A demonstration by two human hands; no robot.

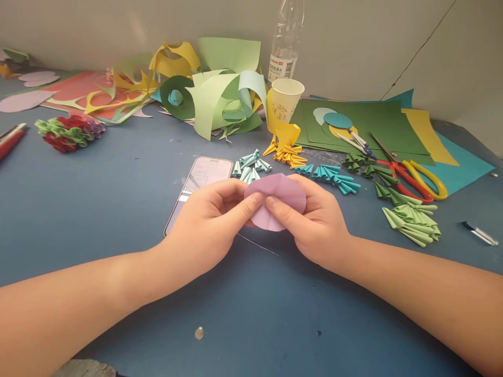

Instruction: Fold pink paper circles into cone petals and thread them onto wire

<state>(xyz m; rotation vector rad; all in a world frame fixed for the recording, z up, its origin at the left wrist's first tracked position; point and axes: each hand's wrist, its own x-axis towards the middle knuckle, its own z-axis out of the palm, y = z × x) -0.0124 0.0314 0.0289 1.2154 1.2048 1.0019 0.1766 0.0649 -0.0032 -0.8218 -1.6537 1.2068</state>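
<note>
A purple paper circle point(281, 188) with faint creases is held up over the middle of the table by both hands. My left hand point(220, 209) pinches its left side, thumb on the near face and fingers mostly hidden behind. On the other side my right hand point(312, 217) grips it the same way, its thumb tip close to the left one. Just beyond the hands lie small rolled paper cones in pale blue point(251, 166), yellow point(288, 155) and teal point(332, 175). Partly behind my left hand is a phone point(200, 180) with a lit screen.
Red-and-yellow scissors point(412, 178) lie at right, near green cones point(414, 220) and green paper sheets point(365, 123). A paper cup point(286, 99) and a plastic bottle point(283, 52) stand at the back beside paper scraps point(214, 99). Ruffled paper pieces point(70, 133) sit at left.
</note>
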